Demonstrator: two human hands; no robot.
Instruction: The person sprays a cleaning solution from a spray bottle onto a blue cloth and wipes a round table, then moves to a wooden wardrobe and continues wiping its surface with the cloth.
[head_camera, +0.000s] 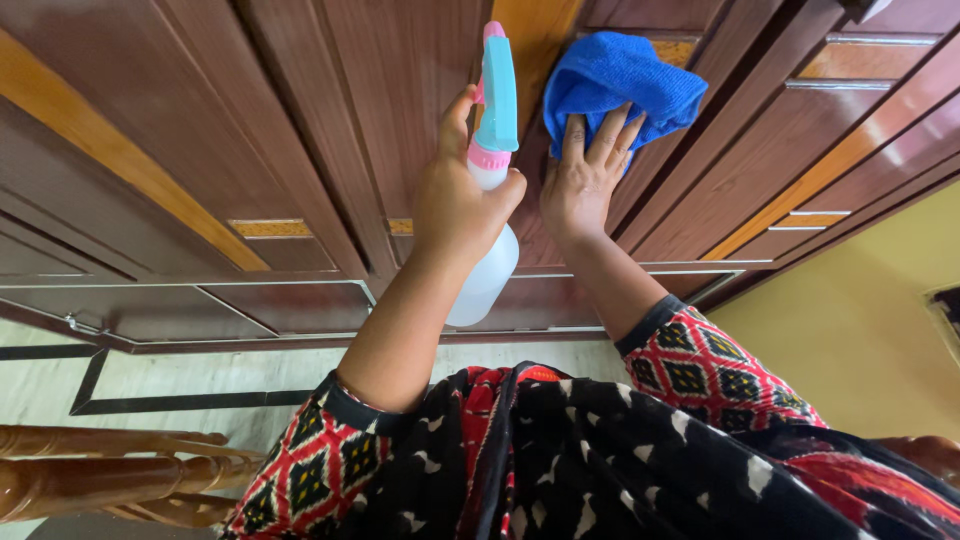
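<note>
Both forearms reach out from patterned red and black sleeves toward a dark wooden cabinet front with lighter inlaid strips. Left hand: arm extended, wrist straight, hand wrapped round the neck of a spray bottle. Fingers closed in a grip on the neck just under the pink collar; thumb up along the near side, pointing toward the trigger head. Bottle body is translucent white and sits below the hand, over the wrist; the turquoise and pink spray head sticks out beyond the fingers, nozzle end close to the wood. Right hand: arm extended just beside the left, palm laid flat toward the cabinet. Fingers straight and slightly spread, pressing on the lower edge of a blue cloth. Cloth is bunched and folded, held against the cabinet panel, most of it showing beyond the fingertips. The two hands sit near each other, spray head just left of the cloth, not touching it. A black patterned scarf hangs across the chest. Turned wooden chair rails show at lower left over a pale tiled floor. Yellow wall at right.
</note>
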